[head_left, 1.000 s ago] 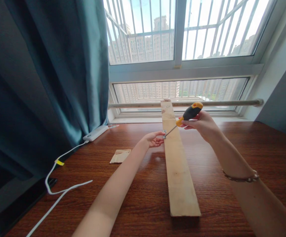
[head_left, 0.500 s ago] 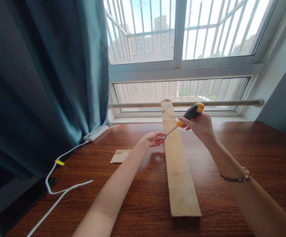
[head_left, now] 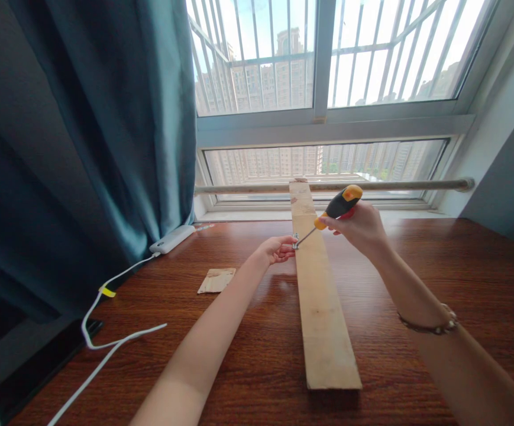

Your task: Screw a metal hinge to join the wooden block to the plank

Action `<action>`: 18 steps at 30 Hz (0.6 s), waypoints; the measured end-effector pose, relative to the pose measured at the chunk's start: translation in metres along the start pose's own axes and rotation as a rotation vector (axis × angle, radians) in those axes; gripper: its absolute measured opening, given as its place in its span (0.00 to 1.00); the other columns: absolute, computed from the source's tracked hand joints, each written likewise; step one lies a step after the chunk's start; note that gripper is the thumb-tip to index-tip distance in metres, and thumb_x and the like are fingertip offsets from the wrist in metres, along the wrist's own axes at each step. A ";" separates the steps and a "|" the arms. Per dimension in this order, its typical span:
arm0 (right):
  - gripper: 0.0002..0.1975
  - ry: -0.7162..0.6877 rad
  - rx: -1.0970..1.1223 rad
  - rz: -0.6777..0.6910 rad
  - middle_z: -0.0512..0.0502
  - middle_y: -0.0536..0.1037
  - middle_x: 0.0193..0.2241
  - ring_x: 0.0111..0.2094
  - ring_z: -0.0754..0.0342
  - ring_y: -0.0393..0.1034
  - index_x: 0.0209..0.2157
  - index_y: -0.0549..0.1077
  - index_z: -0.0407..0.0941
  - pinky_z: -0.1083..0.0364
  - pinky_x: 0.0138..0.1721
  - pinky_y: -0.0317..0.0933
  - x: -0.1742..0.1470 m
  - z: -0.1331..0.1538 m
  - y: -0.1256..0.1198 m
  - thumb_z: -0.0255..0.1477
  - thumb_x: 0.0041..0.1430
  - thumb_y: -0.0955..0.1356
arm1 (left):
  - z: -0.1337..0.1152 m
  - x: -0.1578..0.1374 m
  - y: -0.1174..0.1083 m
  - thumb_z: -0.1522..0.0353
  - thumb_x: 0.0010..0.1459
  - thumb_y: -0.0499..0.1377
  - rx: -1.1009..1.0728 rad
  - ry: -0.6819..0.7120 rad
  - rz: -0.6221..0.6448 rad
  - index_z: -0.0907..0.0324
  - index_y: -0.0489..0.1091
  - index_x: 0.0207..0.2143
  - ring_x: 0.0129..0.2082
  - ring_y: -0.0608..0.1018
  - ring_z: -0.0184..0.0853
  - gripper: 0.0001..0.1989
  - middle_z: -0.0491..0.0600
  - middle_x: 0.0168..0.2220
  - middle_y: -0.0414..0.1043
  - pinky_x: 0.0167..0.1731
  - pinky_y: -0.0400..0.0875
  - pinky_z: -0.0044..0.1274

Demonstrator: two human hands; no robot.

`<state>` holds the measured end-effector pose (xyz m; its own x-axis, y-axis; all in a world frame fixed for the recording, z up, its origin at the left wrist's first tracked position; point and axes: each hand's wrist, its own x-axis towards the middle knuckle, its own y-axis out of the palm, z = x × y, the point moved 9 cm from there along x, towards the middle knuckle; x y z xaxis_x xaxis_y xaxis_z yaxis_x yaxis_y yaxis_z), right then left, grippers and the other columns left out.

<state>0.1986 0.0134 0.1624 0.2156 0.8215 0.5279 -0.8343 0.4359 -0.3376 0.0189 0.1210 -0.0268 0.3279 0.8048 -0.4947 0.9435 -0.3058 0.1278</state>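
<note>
A long pale wooden board [head_left: 323,319] lies lengthwise on the table, its far end by the window rail. At the board's left edge, my left hand [head_left: 280,249] pinches a small silvery metal fitting [head_left: 296,240], too small to make out fully. My right hand [head_left: 365,225] is wrapped round the black and yellow handle of a screwdriver [head_left: 339,204]. The screwdriver slants down to the left, with its tip at the metal fitting beside my left fingertips.
A small flat wooden piece [head_left: 216,280] lies left of my left forearm. Farther left, a white power strip [head_left: 172,239] rests by the dark curtain [head_left: 150,118], its white cable [head_left: 89,313] looping over the brown table [head_left: 398,278]. A rail [head_left: 385,185] crosses before the window.
The screwdriver handle has shifted slightly left and turned a little in my right hand, and that wrist has moved slightly. My left hand and the board stay in place.
</note>
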 end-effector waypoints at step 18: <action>0.18 0.095 0.121 -0.338 0.51 0.70 0.11 0.12 0.54 0.67 0.19 0.65 0.44 0.57 0.14 0.61 -0.007 -0.022 -0.008 0.43 0.40 0.72 | 0.000 0.002 0.002 0.68 0.46 0.63 0.008 0.010 0.043 0.61 0.70 0.30 0.19 0.75 0.27 0.08 0.49 0.25 0.76 0.18 0.66 0.14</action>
<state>0.2145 0.0119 0.1440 0.5303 0.6716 0.5175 -0.7606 0.6464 -0.0594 0.0215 0.1220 -0.0279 0.3690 0.7957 -0.4803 0.9279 -0.3448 0.1418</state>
